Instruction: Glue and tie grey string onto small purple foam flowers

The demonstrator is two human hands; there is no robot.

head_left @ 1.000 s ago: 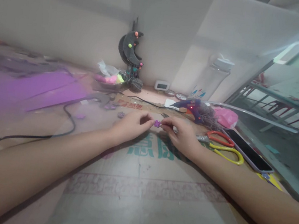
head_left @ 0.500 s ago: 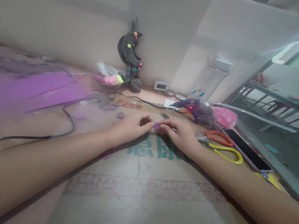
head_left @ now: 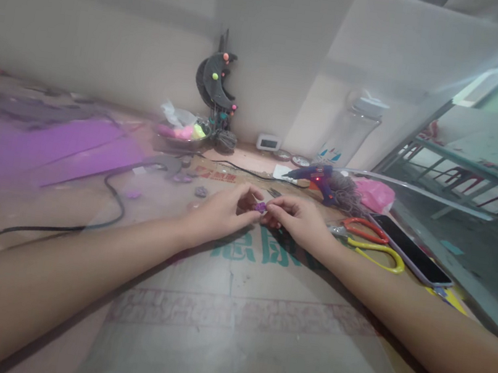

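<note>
A small purple piece [head_left: 260,206] is pinched between the fingertips of both my hands, just above a flattened cardboard sheet [head_left: 240,310] with green print. My left hand [head_left: 221,212] grips it from the left with curled fingers. From the right, my right hand [head_left: 298,219] pinches the same piece. Both forearms stretch across the cardboard toward the middle. A few more small purple pieces [head_left: 201,191] lie on the surface just left of my left hand.
A blue glue gun [head_left: 316,176] with a lit red light lies behind my hands, its black cord [head_left: 84,224] running left. Orange and yellow scissors [head_left: 374,242] and a phone [head_left: 410,250] lie at right. Purple foam sheets [head_left: 39,149] lie at left. A black crescent ornament [head_left: 217,85] and a water bottle [head_left: 353,133] stand by the wall.
My hands stay together on the purple piece; the fingers have shifted slightly and lifted it a little. Nothing else has moved.
</note>
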